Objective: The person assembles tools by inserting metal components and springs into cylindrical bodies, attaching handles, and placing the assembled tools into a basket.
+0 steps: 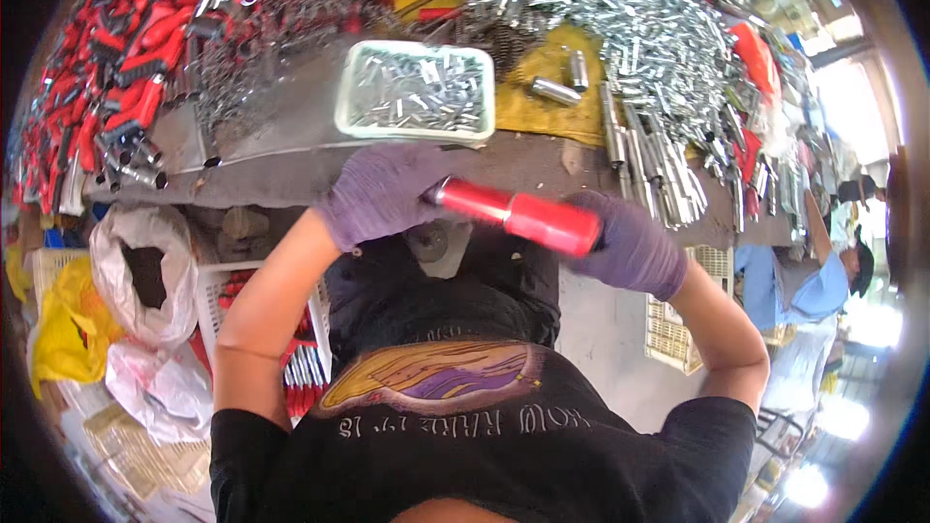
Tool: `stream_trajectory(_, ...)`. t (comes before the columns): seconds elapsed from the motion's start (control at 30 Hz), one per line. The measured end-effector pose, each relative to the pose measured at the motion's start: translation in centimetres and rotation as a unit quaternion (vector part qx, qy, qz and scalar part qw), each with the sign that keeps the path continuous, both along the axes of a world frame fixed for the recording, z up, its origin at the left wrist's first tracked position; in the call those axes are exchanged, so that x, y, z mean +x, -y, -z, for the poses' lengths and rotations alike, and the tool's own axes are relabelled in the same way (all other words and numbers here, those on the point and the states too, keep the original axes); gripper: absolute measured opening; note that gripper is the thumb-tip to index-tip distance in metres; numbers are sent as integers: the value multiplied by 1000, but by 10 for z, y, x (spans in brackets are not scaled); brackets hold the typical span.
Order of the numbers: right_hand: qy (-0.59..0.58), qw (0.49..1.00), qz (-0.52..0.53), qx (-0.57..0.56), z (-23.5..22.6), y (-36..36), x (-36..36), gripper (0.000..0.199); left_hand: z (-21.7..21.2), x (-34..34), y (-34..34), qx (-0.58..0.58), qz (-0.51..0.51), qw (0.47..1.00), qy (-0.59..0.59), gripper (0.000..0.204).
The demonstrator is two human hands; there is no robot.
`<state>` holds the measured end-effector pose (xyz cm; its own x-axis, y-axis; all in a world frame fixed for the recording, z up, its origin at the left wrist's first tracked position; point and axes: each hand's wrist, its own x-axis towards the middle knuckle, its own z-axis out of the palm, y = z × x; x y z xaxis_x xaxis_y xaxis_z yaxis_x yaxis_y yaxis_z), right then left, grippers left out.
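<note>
A glossy red cylinder [528, 217] is held slantwise between my hands, above my lap at the table's near edge. It has a thicker section toward the right and a short silvery collar at its left end. My left hand [387, 192], in a purple knitted glove, is closed at the collar end. Closed round the thick right end is my right hand [632, 246], in a matching glove and slightly blurred. Both ends of the cylinder are partly hidden by the gloves. Just beyond my left hand stands a pale green plastic tray [343, 97] with many small metal pins in it.
Red-and-black handles [136, 68] pile up at the left of the table. Small metal parts [639, 19] heap at the right, with long metal tubes [659, 160] in front. Sacks [150, 281] and a white crate [208, 300] stand lower left. Another person [804, 281] is at far right.
</note>
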<state>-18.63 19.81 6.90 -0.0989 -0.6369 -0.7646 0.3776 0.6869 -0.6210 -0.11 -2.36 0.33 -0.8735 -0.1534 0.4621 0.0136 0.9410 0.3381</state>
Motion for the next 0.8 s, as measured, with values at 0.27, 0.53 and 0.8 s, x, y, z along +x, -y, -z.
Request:
stream_trajectory(0.27,-103,981,-50,-157,-19,19,8,43,-25,9,13,-131,-120,984,21,32)
stream_trajectory(0.53,-426,777,-391,-250,-43,60,-63,47,-45,-8,-40,808,15,517,-281,47)
stream_trajectory(0.8,-835,437,-290,169,34,34,-284,25,-2,-26,-43,749,-45,653,-102,35)
